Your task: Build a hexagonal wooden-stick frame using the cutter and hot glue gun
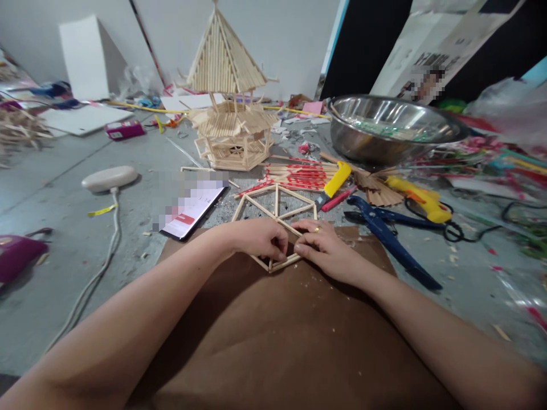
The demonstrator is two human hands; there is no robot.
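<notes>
A hexagonal frame of thin wooden sticks [277, 200], with spokes meeting in its middle, lies partly over brown cloth [256, 330] in front of me. My left hand [262, 238] is over its near left part, fingers curled and pinched together; what the fingertips hold is hidden. My right hand [325, 247], with a ring on one finger, has its bent fingers and thumb at the frame's near right side and grips the sticks there. Both hands cover parts of the frame. Behind it stands a pagoda model [233, 102] made of sticks, with a pointed roof.
Right of the frame lie blue cutting pliers [384, 228], a yellow-handled cutter [337, 179] and a yellow glue gun [419, 199]. Red-marked sticks [299, 173] lie behind. A phone [194, 208] and white corded device [110, 177] are at left, a steel basin [363, 136] back right.
</notes>
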